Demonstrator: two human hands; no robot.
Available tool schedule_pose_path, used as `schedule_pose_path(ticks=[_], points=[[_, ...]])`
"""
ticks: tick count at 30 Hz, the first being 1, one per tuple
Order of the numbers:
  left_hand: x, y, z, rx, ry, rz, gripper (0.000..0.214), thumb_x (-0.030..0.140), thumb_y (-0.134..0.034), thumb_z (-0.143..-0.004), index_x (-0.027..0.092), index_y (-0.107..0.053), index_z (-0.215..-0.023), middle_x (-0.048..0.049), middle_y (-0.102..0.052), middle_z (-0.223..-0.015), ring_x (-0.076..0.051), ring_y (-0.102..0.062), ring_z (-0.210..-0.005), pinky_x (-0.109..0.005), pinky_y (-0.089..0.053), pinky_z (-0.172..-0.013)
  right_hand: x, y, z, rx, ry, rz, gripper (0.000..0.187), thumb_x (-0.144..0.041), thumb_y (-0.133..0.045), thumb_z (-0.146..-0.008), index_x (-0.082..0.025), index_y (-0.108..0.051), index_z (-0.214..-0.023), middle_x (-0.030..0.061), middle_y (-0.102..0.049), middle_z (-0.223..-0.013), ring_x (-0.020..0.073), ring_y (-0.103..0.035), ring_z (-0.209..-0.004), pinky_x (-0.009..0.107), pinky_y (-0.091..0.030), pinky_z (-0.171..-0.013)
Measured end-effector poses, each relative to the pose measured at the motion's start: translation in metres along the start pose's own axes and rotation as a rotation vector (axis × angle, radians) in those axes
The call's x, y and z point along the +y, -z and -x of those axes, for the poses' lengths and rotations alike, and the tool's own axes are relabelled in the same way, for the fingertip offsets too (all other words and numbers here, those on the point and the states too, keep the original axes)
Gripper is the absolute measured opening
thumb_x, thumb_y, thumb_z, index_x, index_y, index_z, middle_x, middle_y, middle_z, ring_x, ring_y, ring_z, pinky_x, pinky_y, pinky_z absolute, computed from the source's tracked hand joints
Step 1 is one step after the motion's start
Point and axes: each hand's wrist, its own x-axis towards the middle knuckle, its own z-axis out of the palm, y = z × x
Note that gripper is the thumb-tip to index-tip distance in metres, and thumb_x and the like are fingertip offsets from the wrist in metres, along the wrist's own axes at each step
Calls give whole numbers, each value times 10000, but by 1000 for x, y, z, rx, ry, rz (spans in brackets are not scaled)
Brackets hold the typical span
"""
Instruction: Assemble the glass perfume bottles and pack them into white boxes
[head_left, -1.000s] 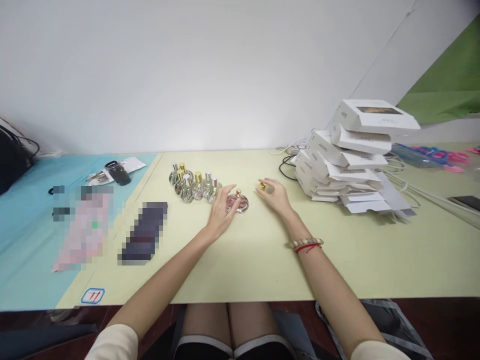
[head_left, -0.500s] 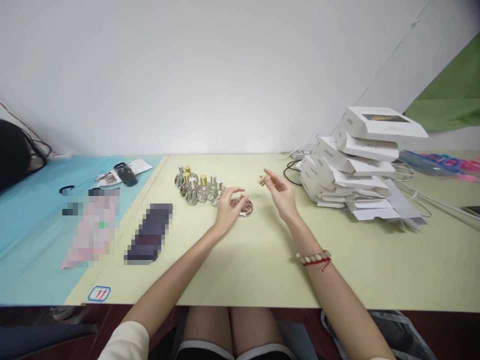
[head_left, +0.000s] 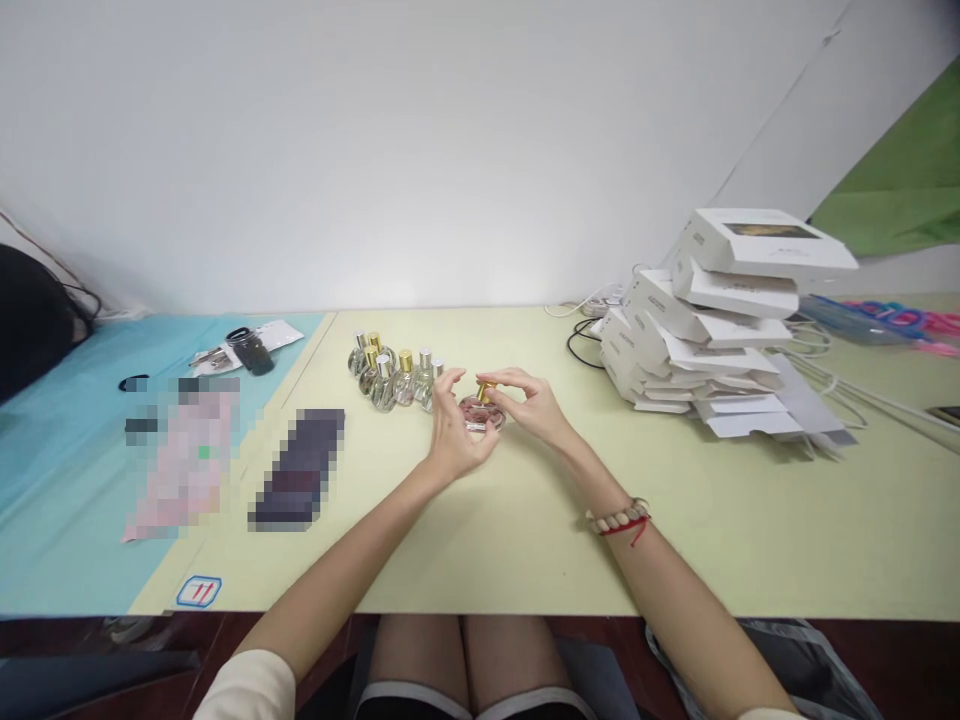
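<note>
A round pinkish glass perfume bottle (head_left: 480, 412) stands on the pale yellow table. My left hand (head_left: 455, 437) is curled around its left side, thumb at the front. A gold cap (head_left: 487, 391) sits at the bottle's neck, pinched between the thumb and fingers of my right hand (head_left: 534, 408). Whether the cap is fully seated cannot be made out. Just left of my left hand, several clear glass perfume bottles (head_left: 403, 388) with gold or silver caps stand in a cluster.
White cardboard boxes (head_left: 712, 340) lean in a stack at the right, with cables beside them. At the left are a blurred dark flat object (head_left: 298, 470), a pink item (head_left: 180, 460) and a dark jar (head_left: 250, 352) on a blue cloth (head_left: 67, 480).
My right hand has moved left and down, bringing the gold cap onto the bottle's neck. My left hand has shifted from the top of the bottle to around its side.
</note>
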Motion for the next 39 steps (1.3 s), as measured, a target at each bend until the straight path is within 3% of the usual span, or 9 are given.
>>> schedule_pose_path(ticks=[3,8,12,16,22,27,32,36,39], points=[[0,5,-1,49,-98,-44,652,218,-539,-634,160,-265,-1222,-155,-351,-1204,-265,-347,-1171,-417,-376,-888,2,-3,1,-5,-23,-3,222,-292,-613,-759,-214,-676,-957,55,-659,-955,165,-584,-910,327,-449,-854],[-2,25,-17,254,-26,-253,524,178,-507,-689,170,-312,-1175,-145,-383,-1196,-239,-349,-1195,-430,-298,-980,4,-9,6,-21,-161,-42,298,-343,-642,-722,-209,-647,-987,62,-630,-974,170,-587,-888,309,-479,-779],[-13,49,-32,304,199,-540,697,232,-584,-632,158,-266,-1248,-168,-289,-1325,-285,-209,-1298,-466,-189,-1047,15,-15,14,-127,-267,-190,724,-331,-735,-611,-224,-422,-1255,46,-608,-956,167,-598,-858,318,-491,-750],[-22,60,-36,189,467,-658,907,333,-655,-545,155,-212,-1316,-181,-187,-1394,-357,-79,-1327,-532,-164,-1035,28,-15,15,-187,-284,-239,649,-349,-768,-546,-169,-493,-1105,69,-585,-989,180,-596,-859,329,-483,-762],[-16,58,-35,193,328,-731,835,368,-616,-611,194,-241,-1337,-139,-140,-1438,-331,-42,-1343,-519,-161,-1042,43,-5,12,2,-214,216,538,-423,-782,-478,-176,-593,-916,40,-573,-866,175,-548,-713,335,-473,-649],[-32,51,-24,56,294,-715,870,499,-604,-633,159,-247,-1349,-192,-143,-1436,-394,-102,-1319,-605,-199,-981,48,-16,10,40,-75,138,431,-356,-670,-669,-295,-552,-1079,31,-593,-962,162,-560,-633,356,-506,-607],[-41,43,-15,99,250,-739,846,529,-584,-657,149,-269,-1344,-196,-88,-1448,-376,-184,-1303,-559,-245,-994,30,-23,8,56,-22,231,400,-272,-494,-790,-394,-498,-1171,-2,-588,-1030,161,-614,-691,351,-532,-636],[-38,42,-11,122,222,-739,832,551,-553,-689,144,-253,-1350,-198,-85,-1444,-365,-178,-1310,-546,-238,-1010,-12,11,-6,147,5,392,307,-300,-479,-793,-346,-582,-1078,29,-561,-1100,218,-601,-852,407,-497,-738],[-34,42,-11,167,212,-712,865,548,-563,-689,121,-216,-1357,-216,-100,-1429,-363,-162,-1315,-543,-233,-1018,-58,66,-28,360,38,538,330,-356,-471,-800,-277,-572,-1105,79,-495,-1180,284,-431,-1141,500,-290,-982]])
